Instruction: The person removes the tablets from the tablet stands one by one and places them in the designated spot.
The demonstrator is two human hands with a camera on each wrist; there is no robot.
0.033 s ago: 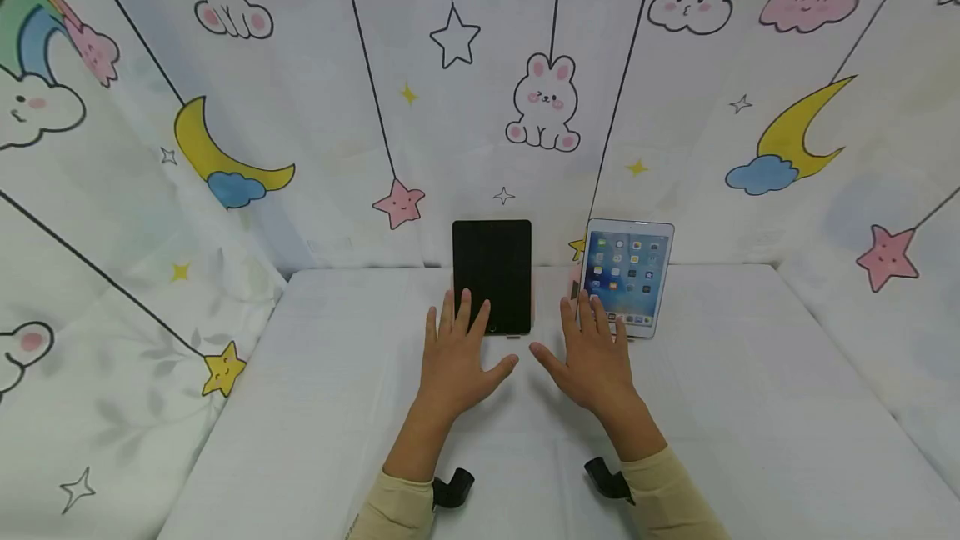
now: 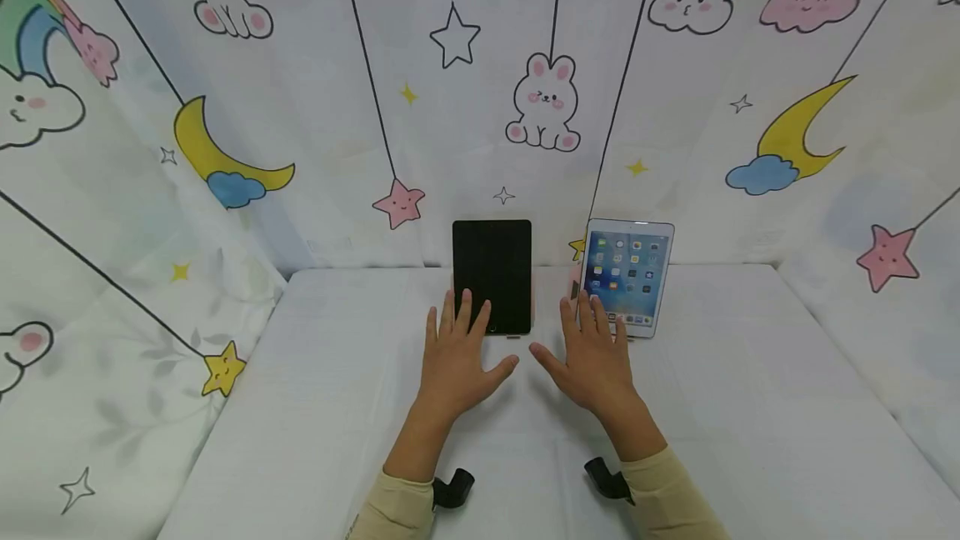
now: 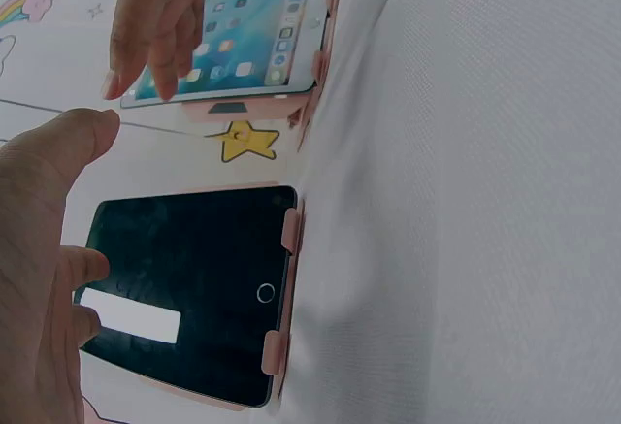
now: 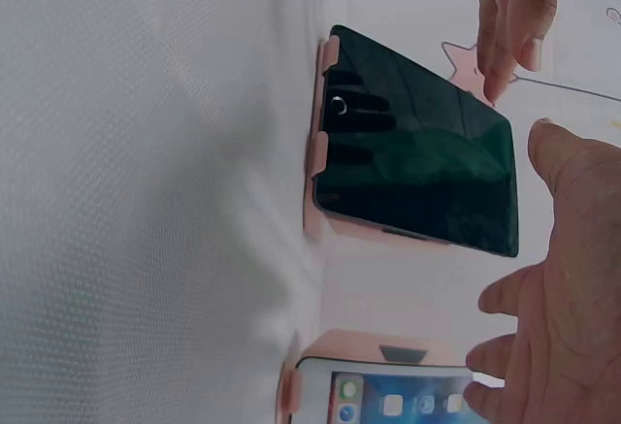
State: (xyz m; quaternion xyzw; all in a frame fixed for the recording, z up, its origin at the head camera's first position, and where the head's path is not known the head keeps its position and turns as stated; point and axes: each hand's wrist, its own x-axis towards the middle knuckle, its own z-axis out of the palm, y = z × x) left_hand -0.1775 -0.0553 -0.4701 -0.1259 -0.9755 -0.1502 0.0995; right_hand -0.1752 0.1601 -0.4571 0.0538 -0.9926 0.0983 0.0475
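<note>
Head view: left hand [image 2: 455, 354] flat, fingers spread, just before upright dark tablet [image 2: 492, 276]; right hand [image 2: 594, 357] likewise open before lit tablet [image 2: 627, 275]; both tablets propped at counter [image 2: 315, 407] rear, long axes vertical.

Two tablets [image 2: 492, 276] stand side by side, seemingly propped against the backdrop [image 2: 480, 107].

No legible text, brand, or number. Lit tablet [image 2: 627, 276]: rows of app icons, their captions too small to read. Dark tablet [image 2: 492, 275]: blank screen, with an unlabelled ring marking the home button [image 3: 265, 294].
</note>
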